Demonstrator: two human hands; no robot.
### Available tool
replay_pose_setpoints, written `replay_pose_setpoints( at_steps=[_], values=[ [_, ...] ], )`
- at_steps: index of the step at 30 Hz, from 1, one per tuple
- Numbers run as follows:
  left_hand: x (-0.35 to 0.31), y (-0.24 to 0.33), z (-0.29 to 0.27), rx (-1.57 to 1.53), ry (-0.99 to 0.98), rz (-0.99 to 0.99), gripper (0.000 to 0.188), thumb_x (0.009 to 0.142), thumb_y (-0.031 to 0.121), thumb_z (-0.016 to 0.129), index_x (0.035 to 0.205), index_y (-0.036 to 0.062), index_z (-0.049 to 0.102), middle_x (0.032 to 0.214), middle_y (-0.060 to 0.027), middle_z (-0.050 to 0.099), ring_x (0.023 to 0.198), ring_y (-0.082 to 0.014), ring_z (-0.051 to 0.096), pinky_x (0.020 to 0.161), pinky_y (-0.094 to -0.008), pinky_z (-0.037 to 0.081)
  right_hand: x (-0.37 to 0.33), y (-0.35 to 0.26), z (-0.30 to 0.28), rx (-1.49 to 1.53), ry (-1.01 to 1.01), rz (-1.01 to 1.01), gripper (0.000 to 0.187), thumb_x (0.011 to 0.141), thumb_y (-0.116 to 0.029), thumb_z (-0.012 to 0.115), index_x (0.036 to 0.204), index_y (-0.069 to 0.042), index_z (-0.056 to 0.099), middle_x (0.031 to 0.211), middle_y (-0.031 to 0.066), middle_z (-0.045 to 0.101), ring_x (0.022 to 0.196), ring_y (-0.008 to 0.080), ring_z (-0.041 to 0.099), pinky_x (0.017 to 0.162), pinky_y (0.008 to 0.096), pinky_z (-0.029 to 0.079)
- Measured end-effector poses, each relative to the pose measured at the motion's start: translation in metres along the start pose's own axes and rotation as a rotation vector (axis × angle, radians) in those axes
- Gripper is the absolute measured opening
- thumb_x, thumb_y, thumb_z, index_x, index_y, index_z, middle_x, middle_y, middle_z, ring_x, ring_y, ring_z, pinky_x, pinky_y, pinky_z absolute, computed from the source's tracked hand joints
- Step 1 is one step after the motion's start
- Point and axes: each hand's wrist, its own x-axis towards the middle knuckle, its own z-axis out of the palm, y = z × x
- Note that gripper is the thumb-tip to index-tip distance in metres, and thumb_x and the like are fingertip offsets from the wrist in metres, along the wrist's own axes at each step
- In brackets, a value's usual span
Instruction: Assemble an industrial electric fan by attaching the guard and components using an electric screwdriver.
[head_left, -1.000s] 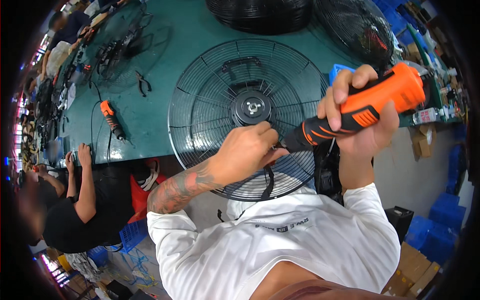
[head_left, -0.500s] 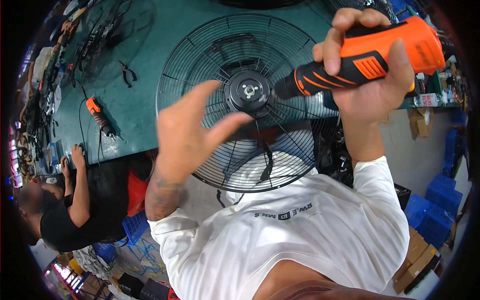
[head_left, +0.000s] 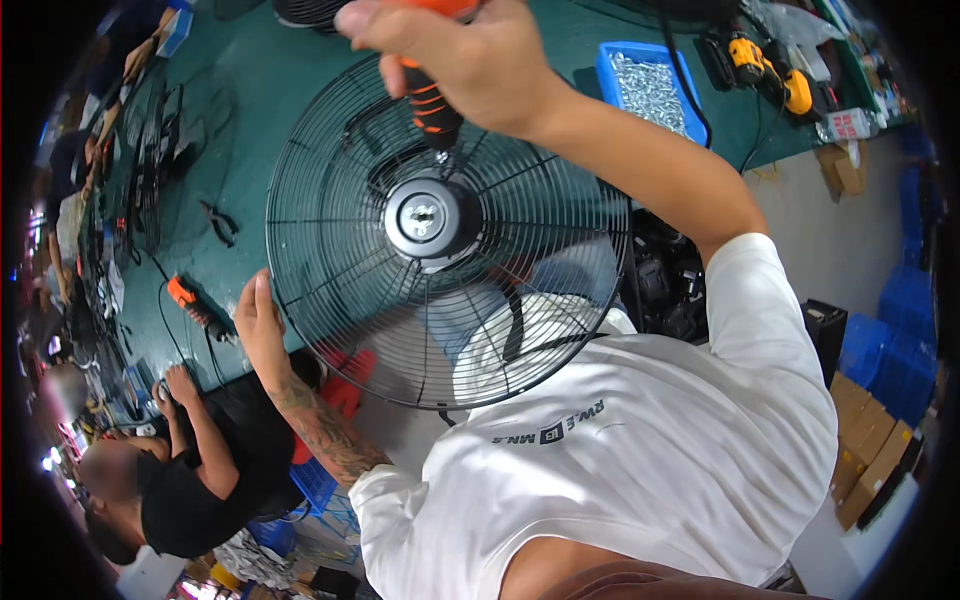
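Observation:
A round black wire fan guard is in front of me, its near rim by my shirt and its far part over the green table. In its middle sits a dark motor hub with a pale metal centre. My left hand is at the guard's left rim, fingers closed on the edge. My right hand grips an orange and black electric screwdriver pointing downward. Its tip is just beyond the hub's far edge; whether it touches anything I cannot tell. The top of the tool is cut off by the picture's edge.
A blue bin of screws and a yellow and black drill lie on the green table at right. Pliers and another orange screwdriver lie left. A co-worker sits at the near left.
My right hand has swung the screwdriver left and away from me, turning it from sideways to tip down. My left hand has gone from beside the hub to the guard's rim.

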Motion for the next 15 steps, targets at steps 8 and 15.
replay_pose_setpoints(
  at_steps=[8,15],
  values=[
    [-0.004,-0.020,0.016,-0.123,0.041,0.035,0.034,0.105,0.026,0.059,0.123,-0.0013,0.067,0.064,0.0110,0.041,0.050,0.0008,0.031,0.045,-0.0205,0.021,-0.001,0.009,-0.002,-0.075,-0.014,-0.050,0.033,0.083,-0.036,0.080,0.086,-0.008,0.063,0.071,-0.0016,0.058,0.064,0.0103,0.055,0.063,0.0287,0.047],
    [-0.002,-0.023,0.018,-0.143,0.061,0.025,0.032,0.105,0.023,0.059,0.124,-0.0012,0.068,0.068,0.0117,0.042,0.053,0.0013,0.031,0.047,-0.0212,0.021,-0.003,0.012,0.003,-0.135,-0.029,-0.057,0.032,0.081,-0.033,0.082,0.087,-0.007,0.064,0.072,-0.0028,0.057,0.067,0.0099,0.055,0.065,0.0291,0.046]
  ],
)
